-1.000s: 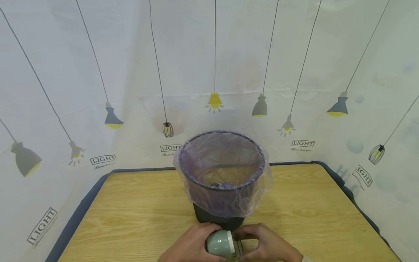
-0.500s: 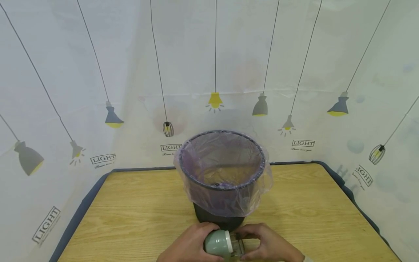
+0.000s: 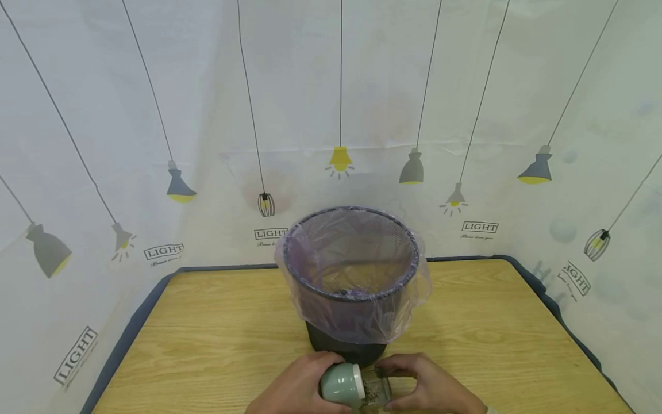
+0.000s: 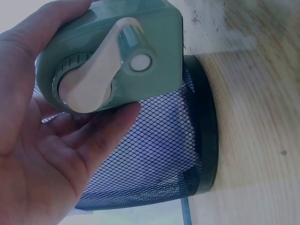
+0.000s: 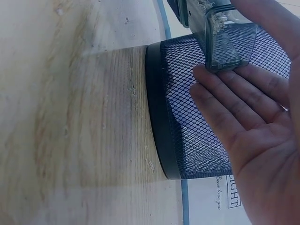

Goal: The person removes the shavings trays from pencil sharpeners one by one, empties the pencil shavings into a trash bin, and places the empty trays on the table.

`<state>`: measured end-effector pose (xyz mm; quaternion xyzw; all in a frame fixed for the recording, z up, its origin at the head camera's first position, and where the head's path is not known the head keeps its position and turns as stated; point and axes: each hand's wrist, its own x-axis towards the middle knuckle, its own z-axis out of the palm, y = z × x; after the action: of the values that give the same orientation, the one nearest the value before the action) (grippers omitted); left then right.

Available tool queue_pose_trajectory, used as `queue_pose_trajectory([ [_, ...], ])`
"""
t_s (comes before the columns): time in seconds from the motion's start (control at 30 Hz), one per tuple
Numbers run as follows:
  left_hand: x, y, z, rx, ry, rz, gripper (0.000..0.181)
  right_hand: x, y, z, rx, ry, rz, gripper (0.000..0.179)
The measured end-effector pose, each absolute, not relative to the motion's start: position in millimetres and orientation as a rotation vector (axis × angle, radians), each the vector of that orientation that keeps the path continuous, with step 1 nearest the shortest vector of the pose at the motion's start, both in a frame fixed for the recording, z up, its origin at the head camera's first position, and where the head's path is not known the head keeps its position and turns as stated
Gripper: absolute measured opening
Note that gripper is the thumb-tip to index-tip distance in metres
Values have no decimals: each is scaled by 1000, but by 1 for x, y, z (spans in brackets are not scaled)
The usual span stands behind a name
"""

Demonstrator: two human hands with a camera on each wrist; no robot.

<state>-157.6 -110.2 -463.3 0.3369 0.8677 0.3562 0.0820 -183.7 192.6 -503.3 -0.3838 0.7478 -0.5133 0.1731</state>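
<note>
My left hand [image 3: 300, 386] grips the green body of a crank pencil sharpener [image 3: 338, 384], low in the head view. Its pale crank handle [image 4: 91, 77] faces the left wrist camera. At the body's white-rimmed right end, a clear shavings drawer [image 3: 377, 391] sticks out sideways. My right hand [image 3: 431, 384] pinches that drawer between thumb and fingers. Pencil shavings [image 5: 219, 21] show inside the drawer in the right wrist view. Whether the drawer's inner end is still within the body cannot be told.
Just beyond the hands stands a dark mesh waste bin [image 3: 343, 348] lined with a thin purple bag [image 3: 351, 319], its mouth facing up. The wooden table [image 3: 222, 322] ends at a lamp-patterned wall covering [image 3: 331, 86].
My right hand has drawn the drawer a little to the right, and more of it and its shavings show. The sharpener body has shifted slightly left in my left hand.
</note>
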Motion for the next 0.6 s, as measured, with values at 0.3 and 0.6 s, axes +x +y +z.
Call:
queue_pose_trajectory([
  [0.3,-155,-115,-465,998,2613,1065,55,-185,196,-504,-1055,2145,-1441,49],
  [0.6,-155,-122,-471,999,2622,1078,53,-186,198,-503,-1071,2160,-1443,50],
])
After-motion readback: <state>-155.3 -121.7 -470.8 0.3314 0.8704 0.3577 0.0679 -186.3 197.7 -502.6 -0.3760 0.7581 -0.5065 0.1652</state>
